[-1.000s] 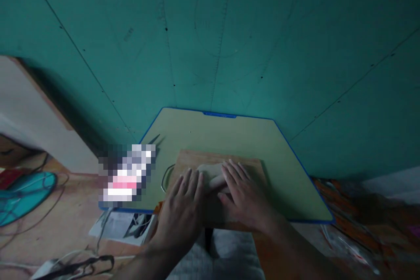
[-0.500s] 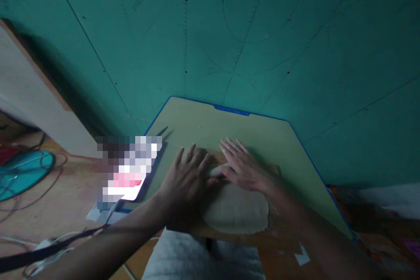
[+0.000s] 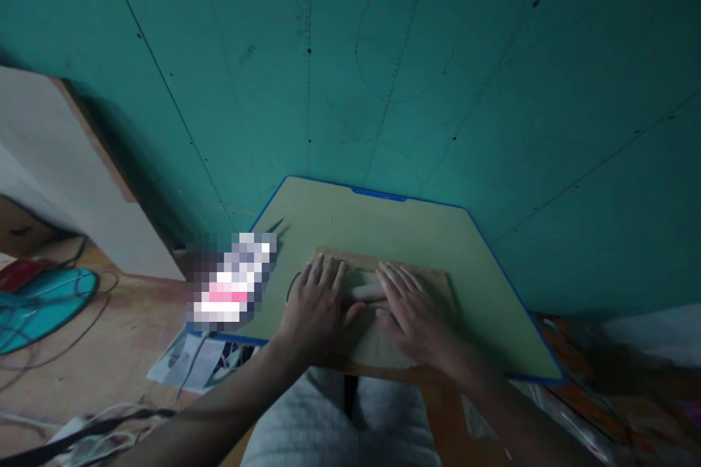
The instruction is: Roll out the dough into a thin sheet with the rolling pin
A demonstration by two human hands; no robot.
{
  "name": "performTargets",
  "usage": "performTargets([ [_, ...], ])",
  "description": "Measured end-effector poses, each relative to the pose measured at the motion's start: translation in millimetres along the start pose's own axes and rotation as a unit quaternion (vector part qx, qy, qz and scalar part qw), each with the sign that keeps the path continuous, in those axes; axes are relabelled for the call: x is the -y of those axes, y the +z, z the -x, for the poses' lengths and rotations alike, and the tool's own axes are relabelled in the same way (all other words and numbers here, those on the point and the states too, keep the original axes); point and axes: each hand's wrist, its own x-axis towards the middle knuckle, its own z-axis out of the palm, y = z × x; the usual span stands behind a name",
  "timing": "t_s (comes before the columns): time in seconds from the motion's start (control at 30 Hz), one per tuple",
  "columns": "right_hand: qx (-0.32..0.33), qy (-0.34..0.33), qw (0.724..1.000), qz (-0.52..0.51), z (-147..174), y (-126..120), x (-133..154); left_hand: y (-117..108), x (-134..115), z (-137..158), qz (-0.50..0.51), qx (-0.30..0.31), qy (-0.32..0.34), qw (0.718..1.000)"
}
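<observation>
A pale rolling pin lies crosswise under my palms, its middle showing between my hands. My left hand rests flat on its left part with the fingers stretched forward. On its right part my right hand also lies flat, fingers extended and close together. Below the pin spreads a thin pale sheet of dough or clay; I cannot tell which. It lies on a wooden board. The pin's ends are hidden by my hands.
The board sits on a yellowish tabletop with a blue rim. A lit phone or tablet, blurred out, lies at the left, with a dark pointed tool behind it. A green wall stands directly behind. Cables lie lower left.
My right hand has turned to point more forward and come down over the sheet's right side. Both hands are now more level with each other on the pin. The camera view has shifted slightly.
</observation>
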Motion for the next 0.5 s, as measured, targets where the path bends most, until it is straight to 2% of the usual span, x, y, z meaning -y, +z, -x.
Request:
performTargets([
  [0.07, -0.008, 0.000, 1.000, 0.007, 10.9, -1.0, 5.1, -0.7, -4.7, -1.3, -0.012, -0.005, -0.016, 1.000],
  [0.17, -0.003, -0.005, 1.000, 0.011, 10.8, -3.3, 6.0, -4.1, -5.9, -10.7, -0.017, 0.002, -0.017, 1.000],
  [0.33, 0.046, 0.022, 0.999, -0.013, -20.3, -6.5, -9.2, -1.3, 4.3, -37.5, -0.023, 0.011, -0.024, 0.999],
  [0.5, 0.074, 0.023, 0.996, -0.049, -57.5, 3.5, -35.9, 9.9, 18.3, -69.9, -0.049, 0.040, -0.047, 0.997],
])
